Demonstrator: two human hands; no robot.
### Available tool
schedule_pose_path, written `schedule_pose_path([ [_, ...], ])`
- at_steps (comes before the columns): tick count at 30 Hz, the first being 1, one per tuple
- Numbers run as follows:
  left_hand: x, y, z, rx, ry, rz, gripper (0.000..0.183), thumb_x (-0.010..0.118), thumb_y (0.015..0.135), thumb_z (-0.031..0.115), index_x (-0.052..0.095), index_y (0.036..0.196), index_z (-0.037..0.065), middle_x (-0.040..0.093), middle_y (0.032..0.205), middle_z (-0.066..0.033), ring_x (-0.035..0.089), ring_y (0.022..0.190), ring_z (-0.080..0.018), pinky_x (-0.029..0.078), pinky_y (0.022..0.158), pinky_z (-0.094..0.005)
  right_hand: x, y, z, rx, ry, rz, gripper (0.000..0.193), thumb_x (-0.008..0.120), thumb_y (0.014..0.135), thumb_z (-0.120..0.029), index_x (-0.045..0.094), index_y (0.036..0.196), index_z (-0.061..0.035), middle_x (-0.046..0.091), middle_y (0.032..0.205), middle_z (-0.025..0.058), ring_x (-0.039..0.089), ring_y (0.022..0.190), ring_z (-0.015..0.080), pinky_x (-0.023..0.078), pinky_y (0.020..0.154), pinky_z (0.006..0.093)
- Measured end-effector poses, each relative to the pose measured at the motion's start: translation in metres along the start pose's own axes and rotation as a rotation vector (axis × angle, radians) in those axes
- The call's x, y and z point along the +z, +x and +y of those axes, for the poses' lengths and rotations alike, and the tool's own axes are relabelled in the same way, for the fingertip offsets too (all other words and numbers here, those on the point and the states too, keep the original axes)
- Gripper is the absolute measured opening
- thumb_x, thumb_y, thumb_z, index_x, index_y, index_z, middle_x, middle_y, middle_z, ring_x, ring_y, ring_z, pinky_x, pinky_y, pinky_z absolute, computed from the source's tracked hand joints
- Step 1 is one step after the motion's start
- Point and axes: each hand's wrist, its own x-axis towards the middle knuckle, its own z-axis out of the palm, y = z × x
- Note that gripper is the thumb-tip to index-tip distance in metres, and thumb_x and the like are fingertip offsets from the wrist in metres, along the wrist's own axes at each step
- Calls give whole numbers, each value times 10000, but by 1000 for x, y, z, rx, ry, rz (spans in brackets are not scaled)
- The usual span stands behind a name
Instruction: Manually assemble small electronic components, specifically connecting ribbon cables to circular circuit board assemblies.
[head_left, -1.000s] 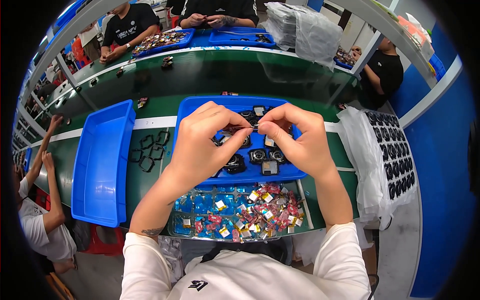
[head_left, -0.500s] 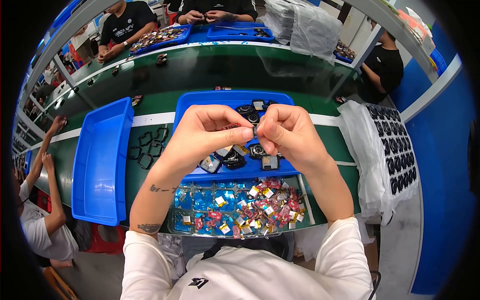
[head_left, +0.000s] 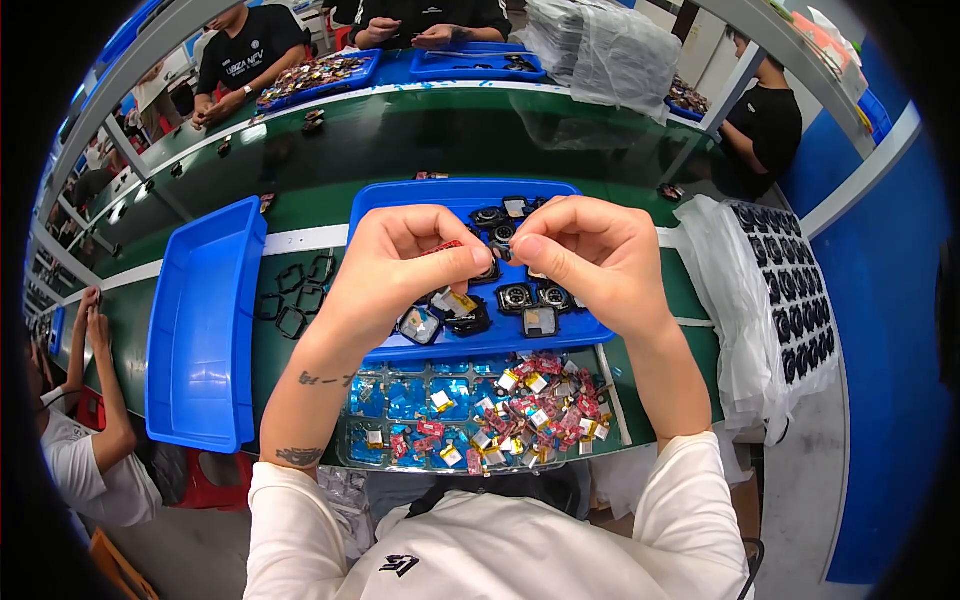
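Observation:
My left hand [head_left: 405, 265] and my right hand [head_left: 590, 255] meet over a shallow blue tray [head_left: 400, 200], fingertips pinched together on one small black round part [head_left: 494, 263] that is mostly hidden by the fingers. In the tray below lie several small black watch-like housings [head_left: 517, 297] and square modules [head_left: 419, 325]. Nearer my body stands a clear compartment tray [head_left: 385, 395] holding several small red, gold and silver packets [head_left: 535, 405].
An empty deep blue bin [head_left: 200, 320] stands at my left, with several black square frames [head_left: 295, 295] beside it. At my right, a black sheet of round parts [head_left: 790, 290] lies on white plastic. Other people work across the green bench [head_left: 400, 125] and at both sides.
Both hands have come closer to me and closer together, fingertips now pinched tight over the small part above the blue tray.

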Motion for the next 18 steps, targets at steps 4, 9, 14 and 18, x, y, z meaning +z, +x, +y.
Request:
schedule_pose_path([
  [4,-1,1,-1,-4,-6,9,72,668,794,71,632,768,14,661,740,-71,558,607,-64,439,567,-189,-1,-1,-4,14,-86,-59,84,643,848,-31,631,879,46,636,829,80,605,748,105,484,651,215],
  [9,-1,-1,-1,-13,-34,-46,95,672,806,95,639,804,6,661,753,-73,578,625,-72,462,586,-199,1,-4,-3,37,-66,-77,118,635,869,-76,611,840,36,625,805,68,601,732,97,485,653,213],
  [14,0,0,0,-31,-70,-124,108,669,811,104,636,809,1,651,761,-71,584,640,-77,470,596,-205,5,-4,0,53,103,-59,88,649,849,-72,626,839,12,633,760,26,569,663,57,450,593,198],
  [18,-4,-1,1,54,-66,-142,111,661,805,108,622,792,5,633,751,-69,564,629,-81,465,606,-216,-3,5,10,38,-222,11,68,627,816,-8,602,879,1,634,792,51,601,711,118,478,615,257],
])
